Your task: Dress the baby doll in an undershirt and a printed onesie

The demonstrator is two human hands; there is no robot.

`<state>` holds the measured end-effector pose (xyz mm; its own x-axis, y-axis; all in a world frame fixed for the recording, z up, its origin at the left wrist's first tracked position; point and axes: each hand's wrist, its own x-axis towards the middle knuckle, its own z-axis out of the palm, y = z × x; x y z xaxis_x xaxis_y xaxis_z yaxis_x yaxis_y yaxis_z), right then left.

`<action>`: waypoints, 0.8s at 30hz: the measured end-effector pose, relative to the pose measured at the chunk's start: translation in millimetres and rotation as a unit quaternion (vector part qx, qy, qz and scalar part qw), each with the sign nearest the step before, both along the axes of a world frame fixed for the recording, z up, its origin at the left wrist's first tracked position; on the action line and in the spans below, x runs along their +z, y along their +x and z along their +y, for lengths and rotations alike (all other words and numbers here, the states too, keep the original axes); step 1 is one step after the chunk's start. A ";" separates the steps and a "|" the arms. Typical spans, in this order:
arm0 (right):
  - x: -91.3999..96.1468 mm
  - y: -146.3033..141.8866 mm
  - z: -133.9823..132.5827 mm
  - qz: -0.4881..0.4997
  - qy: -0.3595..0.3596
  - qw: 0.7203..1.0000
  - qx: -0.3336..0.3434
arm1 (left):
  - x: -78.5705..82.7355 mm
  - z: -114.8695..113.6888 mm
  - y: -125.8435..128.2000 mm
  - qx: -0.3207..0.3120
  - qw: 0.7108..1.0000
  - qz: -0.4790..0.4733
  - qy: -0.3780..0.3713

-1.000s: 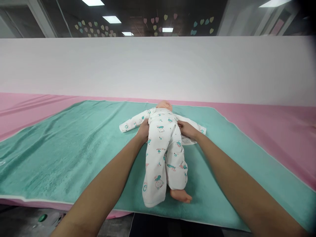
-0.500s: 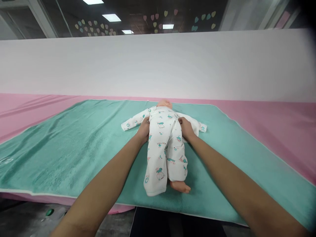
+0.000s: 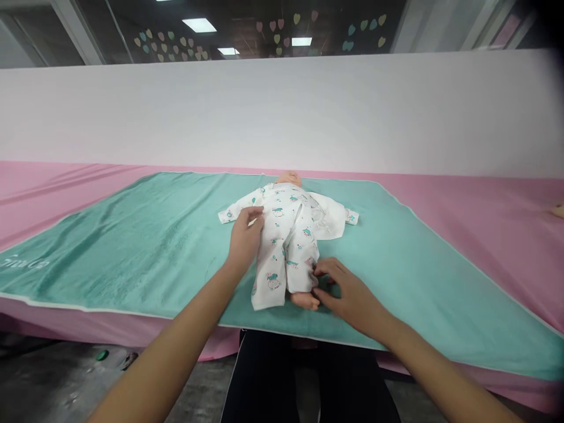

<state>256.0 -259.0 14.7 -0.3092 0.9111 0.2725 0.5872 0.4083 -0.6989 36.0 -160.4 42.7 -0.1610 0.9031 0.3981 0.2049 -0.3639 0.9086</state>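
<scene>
White cotton-looking cloth, printed with small teal and pink figures, dresses the doll (image 3: 281,220) in the middle of the head view, its head toward the top and one bare foot (image 3: 304,301) showing below the trousers (image 3: 272,264). The left hand (image 3: 247,238), just left of centre, has its fingertips against the clothing at the doll's side; whether they pinch it I cannot tell. The right hand (image 3: 348,294), lower right of centre, has its fingers at the trouser leg and its thumb beside the foot (a grip on either is unclear). A white flap (image 3: 330,226) spreads right of the body. Beneath lies a teal blanket (image 3: 132,247) over pink cloth (image 3: 476,211).
</scene>
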 end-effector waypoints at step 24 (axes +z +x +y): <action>9.3 -32.9 -13.4 -0.012 0.071 0.993 -0.098 | -3.0 -103.0 40.2 -0.006 0.803 0.577 0.149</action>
